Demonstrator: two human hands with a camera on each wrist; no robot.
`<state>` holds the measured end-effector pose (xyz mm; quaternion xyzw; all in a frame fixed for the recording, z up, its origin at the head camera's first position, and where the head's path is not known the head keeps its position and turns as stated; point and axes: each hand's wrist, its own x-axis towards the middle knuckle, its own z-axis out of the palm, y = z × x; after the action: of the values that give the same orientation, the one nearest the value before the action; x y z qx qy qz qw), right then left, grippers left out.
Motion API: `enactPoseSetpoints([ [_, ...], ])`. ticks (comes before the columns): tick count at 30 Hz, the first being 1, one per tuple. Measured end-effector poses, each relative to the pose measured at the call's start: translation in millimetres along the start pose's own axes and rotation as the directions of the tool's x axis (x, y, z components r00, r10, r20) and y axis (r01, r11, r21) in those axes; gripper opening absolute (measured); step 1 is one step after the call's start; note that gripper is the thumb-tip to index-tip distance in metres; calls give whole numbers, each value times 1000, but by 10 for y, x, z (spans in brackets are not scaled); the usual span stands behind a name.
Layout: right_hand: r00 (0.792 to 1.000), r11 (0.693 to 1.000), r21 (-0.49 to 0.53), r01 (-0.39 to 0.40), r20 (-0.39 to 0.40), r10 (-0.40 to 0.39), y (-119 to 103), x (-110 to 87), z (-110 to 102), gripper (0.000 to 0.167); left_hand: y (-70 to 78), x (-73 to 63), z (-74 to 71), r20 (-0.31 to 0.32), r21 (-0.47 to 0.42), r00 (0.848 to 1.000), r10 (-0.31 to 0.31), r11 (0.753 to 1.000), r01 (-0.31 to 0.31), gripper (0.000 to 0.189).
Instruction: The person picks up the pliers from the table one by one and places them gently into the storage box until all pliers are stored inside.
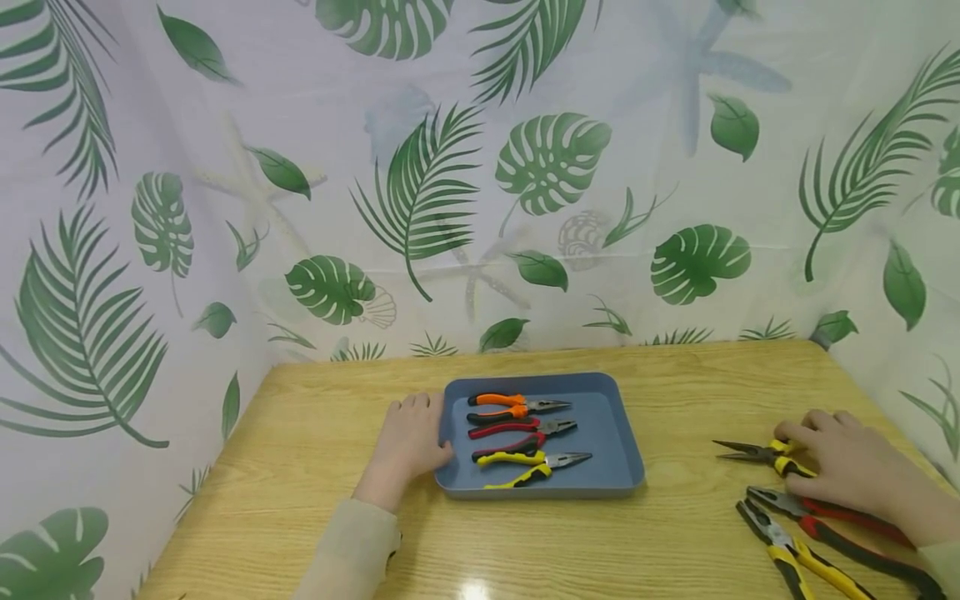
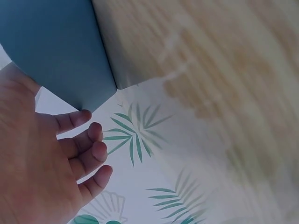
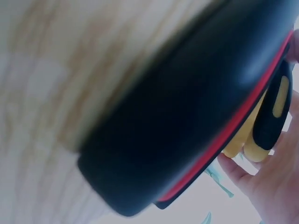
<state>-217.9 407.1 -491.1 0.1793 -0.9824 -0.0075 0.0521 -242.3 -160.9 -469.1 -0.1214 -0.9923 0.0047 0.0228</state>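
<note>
My left hand (image 1: 411, 442) holds the left edge of a blue-grey tray (image 1: 628, 454), thumb over the rim and fingers outside. In the left wrist view, a fingertip touches the wall of the tray (image 2: 60, 51). Inside lie orange-and-black long-nose pliers (image 1: 517, 411), red-and-black combination pliers (image 1: 551, 428) and yellow-and-black long-nose pliers (image 1: 566, 460). At the right, my right hand (image 1: 847, 458) grips another pair of yellow-and-black long-nose pliers (image 1: 776, 455), jaws pointing left. Their handles (image 3: 275, 102) show between thumb and fingers in the right wrist view.
Large red-and-black pliers (image 1: 821, 528) lie just below my right hand, their dark handle (image 3: 173, 107) filling much of the right wrist view. Beside them are yellow-and-black combination pliers (image 1: 783, 546). A leaf-patterned curtain (image 1: 480, 208) stands behind the wooden table (image 1: 697, 392).
</note>
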Motion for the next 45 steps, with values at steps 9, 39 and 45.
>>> enactPoseSetpoints([
  [9, 999, 999, -20, -40, 4, 40, -4, -3, -7, 59, -18, 9, 14, -26, -13, 1000, 16, 1000, -16, 61],
  [39, 995, 997, -45, 54, -78, -58, -370, 350, -405, 62, -11, -4, 25, 0, -57, 1000, -27, 998, 27, 61],
  [45, 995, 997, -43, 62, -77, -65, -476, 450, -423, 62, -12, -9, 31, 3, -68, 1000, -30, 997, 30, 63],
])
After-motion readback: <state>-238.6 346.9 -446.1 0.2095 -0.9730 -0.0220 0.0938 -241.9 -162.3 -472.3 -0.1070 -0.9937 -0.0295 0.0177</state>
